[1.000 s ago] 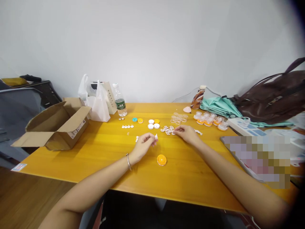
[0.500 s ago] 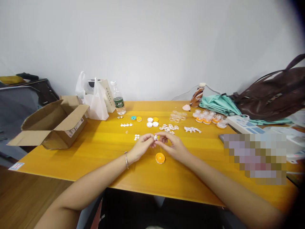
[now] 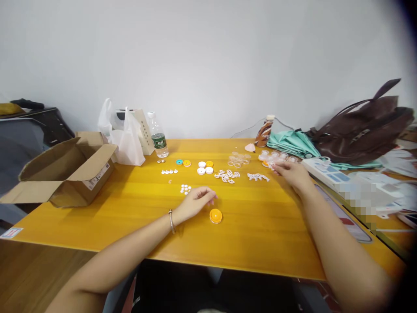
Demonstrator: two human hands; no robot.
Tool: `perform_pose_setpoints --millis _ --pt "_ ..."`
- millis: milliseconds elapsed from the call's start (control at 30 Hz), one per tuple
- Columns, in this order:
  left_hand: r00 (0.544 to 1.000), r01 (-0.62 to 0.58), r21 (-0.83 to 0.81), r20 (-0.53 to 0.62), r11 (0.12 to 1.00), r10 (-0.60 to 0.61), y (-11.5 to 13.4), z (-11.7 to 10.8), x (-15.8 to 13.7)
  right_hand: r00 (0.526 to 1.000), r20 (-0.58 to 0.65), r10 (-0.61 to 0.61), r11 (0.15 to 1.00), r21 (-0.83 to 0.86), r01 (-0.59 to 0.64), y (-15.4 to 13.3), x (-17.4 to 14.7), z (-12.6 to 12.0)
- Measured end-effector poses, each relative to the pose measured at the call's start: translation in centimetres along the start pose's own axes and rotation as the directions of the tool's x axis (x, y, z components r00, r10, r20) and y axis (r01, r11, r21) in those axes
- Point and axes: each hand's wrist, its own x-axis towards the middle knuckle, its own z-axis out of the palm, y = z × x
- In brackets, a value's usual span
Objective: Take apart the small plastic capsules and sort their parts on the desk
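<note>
My left hand [image 3: 198,201] rests above the table with loosely bent fingers, and nothing shows in it. Just to its right and nearer me lies an orange round cup-like piece [image 3: 215,216] with a pale rim below. Small white discs [image 3: 185,188] lie beyond the left wrist. My right hand [image 3: 293,174] is stretched out to the right, thumb and fingers pinched on a small white part [image 3: 273,166], whose shape is partly hidden. It is beside a row of clear-topped orange-based pieces [image 3: 275,156], overlapping some of them. White lattice pieces [image 3: 258,177] lie to its left.
More white lattice pieces [image 3: 227,175], clear rings [image 3: 239,159], white round pieces [image 3: 205,171], a blue ring [image 3: 179,162] and small white pegs [image 3: 170,171] lie across the table. An open cardboard box [image 3: 97,167], water bottle [image 3: 159,141], brown bottle [image 3: 265,132] and power strip [image 3: 325,169] stand around.
My hands have parted: the right one has swung far right to the clear-topped pieces with the small white part, while the left one stays near the orange piece. The view has shifted slightly.
</note>
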Motion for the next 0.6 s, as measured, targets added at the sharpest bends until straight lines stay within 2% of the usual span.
perform_pose_setpoints --millis 100,233,400,600 --pt "1.000 -0.023 0.029 0.014 0.999 0.022 0.0 0.0 0.0 0.986 0.096 0.135 0.968 -0.228 -0.110 1.5 0.2 -0.8" --pt "1.000 -0.021 0.073 0.015 0.997 0.020 0.0 -0.2 -0.1 0.951 0.181 0.251 0.907 -0.387 -0.166 1.3 0.1 -0.6" --pt "0.999 -0.031 0.092 0.035 0.995 0.028 0.1 -0.3 0.0 0.918 0.254 0.304 0.880 -0.443 -0.169 1.5 0.3 0.1" --pt "0.999 -0.032 0.093 0.032 0.995 0.029 -0.2 -0.3 0.1 0.921 0.271 0.281 0.873 -0.471 -0.128 1.2 -0.2 0.1"
